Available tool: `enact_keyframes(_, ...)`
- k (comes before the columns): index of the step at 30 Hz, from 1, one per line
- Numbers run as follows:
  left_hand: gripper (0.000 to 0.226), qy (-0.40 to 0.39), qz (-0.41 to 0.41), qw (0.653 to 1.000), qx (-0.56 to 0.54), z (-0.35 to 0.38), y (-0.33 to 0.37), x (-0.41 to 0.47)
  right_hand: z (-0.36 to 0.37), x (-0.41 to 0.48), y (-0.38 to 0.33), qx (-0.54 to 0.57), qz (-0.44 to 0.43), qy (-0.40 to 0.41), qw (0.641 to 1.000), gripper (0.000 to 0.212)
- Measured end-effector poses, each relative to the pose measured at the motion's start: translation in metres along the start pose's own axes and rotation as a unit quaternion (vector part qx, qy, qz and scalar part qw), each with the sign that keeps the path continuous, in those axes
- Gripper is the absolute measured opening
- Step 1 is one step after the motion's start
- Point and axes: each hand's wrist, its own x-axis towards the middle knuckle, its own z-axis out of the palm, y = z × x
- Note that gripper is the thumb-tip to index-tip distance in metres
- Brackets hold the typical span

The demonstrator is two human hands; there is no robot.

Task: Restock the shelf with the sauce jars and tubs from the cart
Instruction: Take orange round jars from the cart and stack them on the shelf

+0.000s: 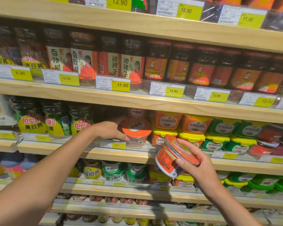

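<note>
My left hand reaches into the third shelf and grips an orange-lidded sauce tub standing at the shelf's front edge. Another tub of the same kind sits behind it, deeper in. My right hand holds a second orange sauce tub tilted on its side in front of the shelf, below and right of the first one. The cart is out of view.
Square orange tubs with yellow lids and green tubs fill the shelf to the right. Yellow bean sauce jars stand to the left. A dark gap lies behind my left hand. Chili oil jars line the shelf above.
</note>
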Motion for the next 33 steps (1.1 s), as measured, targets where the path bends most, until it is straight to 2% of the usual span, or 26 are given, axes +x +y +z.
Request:
enact_keyframes(7,0.026,0.040,0.015,0.998,-0.055,0.000,-0.011,0.000,0.009,-0.001,-0.003,-0.006,-0.001,-0.010,1.000,0.089)
enact_keyframes(10,0.030,0.045,0.007,0.994,-0.103,0.005,-0.011,-0.001,0.014,0.000,-0.003,-0.003,-0.005,-0.014,1.000,0.080)
enact_keyframes(13,0.020,0.066,0.005,0.985,-0.162,0.009,-0.012,-0.004,0.016,-0.001,-0.004,0.002,-0.002,-0.016,1.000,0.076)
enact_keyframes(14,0.021,0.058,0.010,0.983,-0.172,0.011,-0.013,-0.004,0.017,0.000,-0.005,0.003,-0.001,-0.018,1.000,0.075)
enact_keyframes(15,0.033,0.049,0.025,0.982,-0.179,0.011,-0.011,-0.005,0.017,0.000,-0.005,0.003,0.000,-0.019,1.000,0.075)
enact_keyframes(17,0.057,0.034,0.064,0.987,-0.140,0.014,-0.008,-0.007,0.019,0.002,-0.007,0.005,0.001,-0.023,1.000,0.074)
enact_keyframes(20,0.049,0.051,0.080,0.992,-0.087,0.019,0.001,-0.009,0.022,0.003,-0.008,0.011,0.001,-0.027,1.000,0.073)
enact_keyframes(24,0.080,0.068,0.082,0.993,-0.050,0.015,-0.004,-0.007,0.022,0.003,-0.008,0.022,0.001,-0.025,0.999,0.072)
enact_keyframes(28,0.077,0.054,0.072,0.994,-0.064,0.011,-0.007,-0.008,0.019,0.003,-0.010,0.025,-0.002,-0.020,0.999,0.072)
enact_keyframes(31,0.062,0.046,0.063,0.994,-0.078,0.008,-0.009,-0.008,0.016,0.002,-0.011,0.029,-0.005,-0.014,0.999,0.070)
enact_keyframes(33,0.068,0.039,0.067,0.993,-0.091,0.007,-0.011,-0.009,0.014,0.002,-0.012,0.025,-0.008,-0.012,1.000,0.069)
